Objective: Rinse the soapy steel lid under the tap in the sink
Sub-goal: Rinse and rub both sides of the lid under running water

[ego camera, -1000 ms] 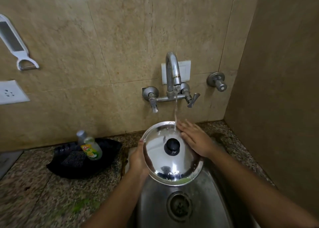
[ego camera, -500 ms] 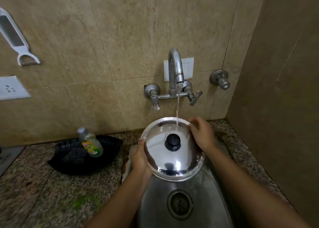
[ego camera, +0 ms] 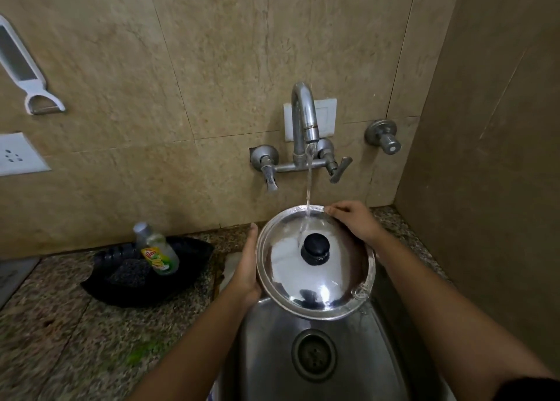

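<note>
- Back wall [ego camera: 212, 67]: large beige marbled tiles, glossy, thin grout lines; a light glare at the top edge.
- Right side wall [ego camera: 500, 158]: plain brown, meets the back wall in a corner.
- Countertop [ego camera: 75, 340]: speckled granite (greenish smear near front).
- White socket plate [ego camera: 18, 155] on the wall, far left.

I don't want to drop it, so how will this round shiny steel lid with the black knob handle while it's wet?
The round steel lid probably feels slippery: water runs over its polished surface. It likely stays stiff, keeping its shape between the left hand and right hand. It looks thin, so probably light.
</note>
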`<control>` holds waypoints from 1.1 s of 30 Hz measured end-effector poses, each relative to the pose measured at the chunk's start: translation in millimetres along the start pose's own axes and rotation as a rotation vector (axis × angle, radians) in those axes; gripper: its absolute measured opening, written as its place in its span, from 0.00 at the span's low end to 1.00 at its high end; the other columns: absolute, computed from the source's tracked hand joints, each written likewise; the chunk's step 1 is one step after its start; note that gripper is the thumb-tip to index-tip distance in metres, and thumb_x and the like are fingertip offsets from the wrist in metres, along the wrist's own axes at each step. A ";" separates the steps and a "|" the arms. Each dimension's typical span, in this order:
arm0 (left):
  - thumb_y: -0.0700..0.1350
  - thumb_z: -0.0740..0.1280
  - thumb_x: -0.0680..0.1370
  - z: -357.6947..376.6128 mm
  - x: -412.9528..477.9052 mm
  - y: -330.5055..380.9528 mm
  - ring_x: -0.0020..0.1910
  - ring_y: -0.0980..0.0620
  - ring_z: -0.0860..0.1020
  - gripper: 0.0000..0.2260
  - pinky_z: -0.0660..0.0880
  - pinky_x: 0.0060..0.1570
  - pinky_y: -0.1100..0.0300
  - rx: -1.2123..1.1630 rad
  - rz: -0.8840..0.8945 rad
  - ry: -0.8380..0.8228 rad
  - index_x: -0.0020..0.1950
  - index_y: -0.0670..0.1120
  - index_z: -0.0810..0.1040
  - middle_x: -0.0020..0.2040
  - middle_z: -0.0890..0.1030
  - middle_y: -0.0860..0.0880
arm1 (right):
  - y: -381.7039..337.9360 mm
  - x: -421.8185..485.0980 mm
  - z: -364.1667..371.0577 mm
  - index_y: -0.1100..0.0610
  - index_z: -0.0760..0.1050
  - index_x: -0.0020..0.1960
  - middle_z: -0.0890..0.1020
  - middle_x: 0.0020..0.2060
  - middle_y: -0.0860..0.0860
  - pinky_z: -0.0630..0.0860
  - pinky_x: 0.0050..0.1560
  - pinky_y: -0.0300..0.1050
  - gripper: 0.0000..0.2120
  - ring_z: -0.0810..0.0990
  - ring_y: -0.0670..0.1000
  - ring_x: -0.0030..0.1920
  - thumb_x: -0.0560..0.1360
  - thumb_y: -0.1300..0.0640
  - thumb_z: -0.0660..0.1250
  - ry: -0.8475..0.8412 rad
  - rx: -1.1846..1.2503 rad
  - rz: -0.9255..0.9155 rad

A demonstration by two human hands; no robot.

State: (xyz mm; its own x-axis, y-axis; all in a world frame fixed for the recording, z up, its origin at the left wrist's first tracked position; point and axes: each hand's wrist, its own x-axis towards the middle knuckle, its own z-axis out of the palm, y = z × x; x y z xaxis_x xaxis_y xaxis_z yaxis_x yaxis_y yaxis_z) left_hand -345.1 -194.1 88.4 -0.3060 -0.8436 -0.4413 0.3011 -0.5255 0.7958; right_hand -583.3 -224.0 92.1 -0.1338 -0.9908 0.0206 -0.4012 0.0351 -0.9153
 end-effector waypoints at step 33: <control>0.60 0.59 0.79 -13.0 19.6 -22.2 0.44 0.41 0.82 0.23 0.80 0.44 0.50 -0.015 0.200 0.498 0.55 0.41 0.78 0.47 0.83 0.40 | 17.1 -41.8 38.9 0.50 0.48 0.78 0.51 0.79 0.49 0.43 0.76 0.53 0.28 0.46 0.49 0.78 0.80 0.41 0.41 0.003 -0.772 -0.089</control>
State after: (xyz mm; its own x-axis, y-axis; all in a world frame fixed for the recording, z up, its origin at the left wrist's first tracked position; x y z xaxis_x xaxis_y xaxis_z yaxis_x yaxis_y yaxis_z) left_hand -346.0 -200.4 56.6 0.2232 -0.8758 -0.4281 0.3234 -0.3477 0.8800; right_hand -549.4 -187.1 59.9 -0.0739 -0.9938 0.0832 -0.9279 0.0380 -0.3709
